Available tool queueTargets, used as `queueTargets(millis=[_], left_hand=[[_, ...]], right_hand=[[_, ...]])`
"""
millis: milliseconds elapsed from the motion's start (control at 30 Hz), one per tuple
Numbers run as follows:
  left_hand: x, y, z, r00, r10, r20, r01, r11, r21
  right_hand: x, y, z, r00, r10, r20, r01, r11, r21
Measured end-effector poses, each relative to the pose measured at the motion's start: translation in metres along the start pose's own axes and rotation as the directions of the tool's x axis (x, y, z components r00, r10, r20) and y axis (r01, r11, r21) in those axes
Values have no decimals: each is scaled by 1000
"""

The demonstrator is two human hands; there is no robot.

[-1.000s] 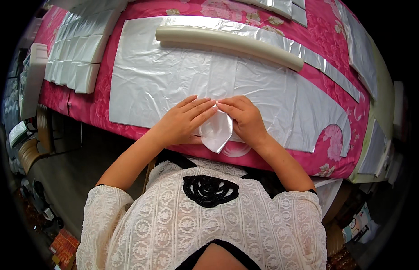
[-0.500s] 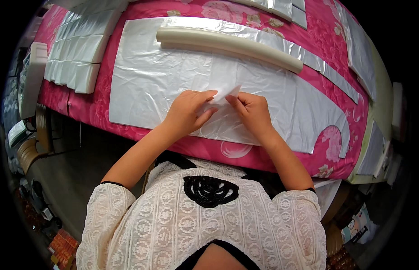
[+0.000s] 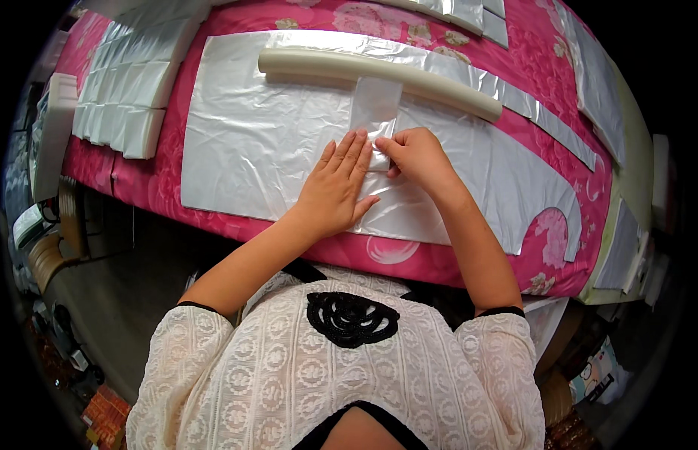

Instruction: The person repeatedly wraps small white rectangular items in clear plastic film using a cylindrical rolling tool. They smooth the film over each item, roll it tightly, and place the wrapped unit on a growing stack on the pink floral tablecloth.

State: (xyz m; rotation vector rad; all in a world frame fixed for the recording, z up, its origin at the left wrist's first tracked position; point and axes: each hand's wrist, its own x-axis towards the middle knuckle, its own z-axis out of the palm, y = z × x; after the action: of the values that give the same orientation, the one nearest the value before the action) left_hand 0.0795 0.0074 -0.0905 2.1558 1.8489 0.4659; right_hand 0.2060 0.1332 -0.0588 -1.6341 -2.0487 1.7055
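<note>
You have two hands at work on one small strip of folded plastic (image 3: 376, 101), which lies on the large plastic sheet (image 3: 251, 142) in front of you. Your left hand (image 3: 334, 189) is spread flat, grasping nothing, its fingertips resting on the strip's near part. Your right hand (image 3: 421, 159) is partly curled, with thumb and fingers pinching the strip's right edge near its lower corner. The strip's far end comes right up to the one long, pale tube (image 3: 439, 88) lying slantwise across the sheet. The sheet's right end has one rounded notch; whether it is one layer or several, you cannot tell. Beneath is one pink flowered tablecloth (image 3: 439, 262). To your left, white packets (image 3: 131, 90) lie in several overlapping rows, too close to count exactly. One narrow, shiny strip (image 3: 560, 130) runs along the far right, and at least one silvery sheet (image 3: 596, 86) lies beyond it.
</note>
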Motion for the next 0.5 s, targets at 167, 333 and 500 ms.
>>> queueTargets(millis=[167, 333, 500], left_hand=[[0, 3, 3, 999, -32, 3, 32, 998, 46], [-3, 5, 2, 999, -52, -3, 52, 998, 22], [-3, 4, 2, 999, -39, 17, 38, 998, 56]], right_hand=[[-15, 0, 8, 974, -169, -150, 117, 946, -302], [-23, 30, 16, 632, -735, -245, 420, 591, -689], [-7, 30, -3, 513, -848, 136, 650, 280, -706]])
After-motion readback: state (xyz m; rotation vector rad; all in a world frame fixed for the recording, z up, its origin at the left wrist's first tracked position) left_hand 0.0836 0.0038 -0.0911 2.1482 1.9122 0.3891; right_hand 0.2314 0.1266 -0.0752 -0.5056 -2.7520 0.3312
